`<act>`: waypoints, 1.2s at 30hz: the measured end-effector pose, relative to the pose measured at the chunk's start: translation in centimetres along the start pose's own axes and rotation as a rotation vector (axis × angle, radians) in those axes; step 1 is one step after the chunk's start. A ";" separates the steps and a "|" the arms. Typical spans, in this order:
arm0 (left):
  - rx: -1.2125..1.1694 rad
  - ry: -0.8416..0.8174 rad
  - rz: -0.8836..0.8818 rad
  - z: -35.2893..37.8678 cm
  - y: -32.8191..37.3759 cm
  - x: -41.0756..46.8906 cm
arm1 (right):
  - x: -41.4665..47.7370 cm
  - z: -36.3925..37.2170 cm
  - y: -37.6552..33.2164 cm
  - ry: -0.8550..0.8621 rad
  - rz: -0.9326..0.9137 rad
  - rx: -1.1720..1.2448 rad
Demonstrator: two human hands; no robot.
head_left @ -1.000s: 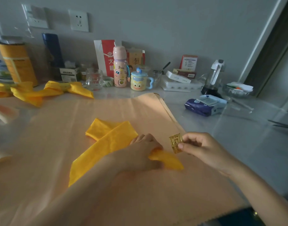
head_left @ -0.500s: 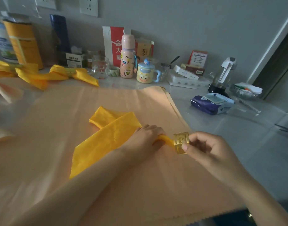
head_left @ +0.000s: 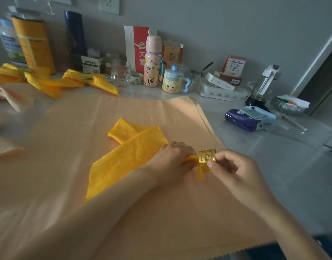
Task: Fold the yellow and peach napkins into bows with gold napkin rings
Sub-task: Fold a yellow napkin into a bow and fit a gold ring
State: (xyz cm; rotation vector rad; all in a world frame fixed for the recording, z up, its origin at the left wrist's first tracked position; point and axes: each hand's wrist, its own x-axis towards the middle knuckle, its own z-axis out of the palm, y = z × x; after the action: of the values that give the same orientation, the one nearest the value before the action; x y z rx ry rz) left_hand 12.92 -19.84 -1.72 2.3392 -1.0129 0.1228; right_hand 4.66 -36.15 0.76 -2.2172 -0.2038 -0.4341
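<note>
Yellow napkin (head_left: pixel 127 158) is lying folded into a long band on the peach napkin (head_left: pixel 67 184), which is lying spread flat over the near part of the grey counter (head_left: pixel 283 166). We are seeing the band running from a pointed end at the lower left up to a folded-back flap, then narrowing to the right under the left hand (head_left: pixel 170 160). That hand is lying knuckles-up with its fingers curled, bunching the narrow end of the band. Just beside it, the right hand (head_left: pixel 236 171) is pinching the gold ring (head_left: pixel 207 156) between thumb and forefinger, the other fingers curling toward the palm. We are noting the bunched yellow end touching the ring's left side and a short yellow tip hanging below it. Whether the cloth is passing fully through, we cannot tell.

At the back left we are recording a finished yellow bow (head_left: pixel 71 83), cinched at its middle by a gold band, with a second bow (head_left: pixel 9 73) lying to its left. Along the wall an orange canister (head_left: pixel 33 42), a glass (head_left: pixel 121 72), a pink bottle (head_left: pixel 152 62) and a cartoon-faced mug (head_left: pixel 172 83) are standing. A blue pack of wipes (head_left: pixel 249 119) is lying on the counter, well apart from the hands.
</note>
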 end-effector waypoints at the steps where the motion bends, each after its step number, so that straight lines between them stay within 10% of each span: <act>1: 0.029 -0.028 -0.013 -0.2 0.2 0.0 | 0.1 0.0 0.1 0.017 -0.001 -0.015; 10: -0.683 0.068 -0.396 -8.7 2.4 -4.9 | 0.3 2.0 -5.1 0.060 -0.398 -0.212; 19: -0.023 0.105 -0.166 -11.1 0.3 -14.0 | 1.2 10.0 -10.7 -0.398 -0.570 -0.123; 24: -0.148 0.245 -0.333 -11.2 -2.0 -16.5 | 3.1 9.5 -11.1 -0.476 -0.403 0.163; 30: -0.164 0.250 -0.425 -10.8 -2.3 -18.2 | 7.3 11.1 -9.7 -1.060 -0.298 -0.510; 36: -0.094 0.248 -0.441 -10.5 -2.2 -17.9 | 7.7 12.6 -9.3 -0.971 -0.375 -0.363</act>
State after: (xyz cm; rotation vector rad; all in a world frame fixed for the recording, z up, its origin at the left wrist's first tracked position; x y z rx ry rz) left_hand 3.27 -1.45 0.55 2.3304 -0.3640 0.1820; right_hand 12.04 -20.47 3.02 -2.5808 -1.1341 0.4962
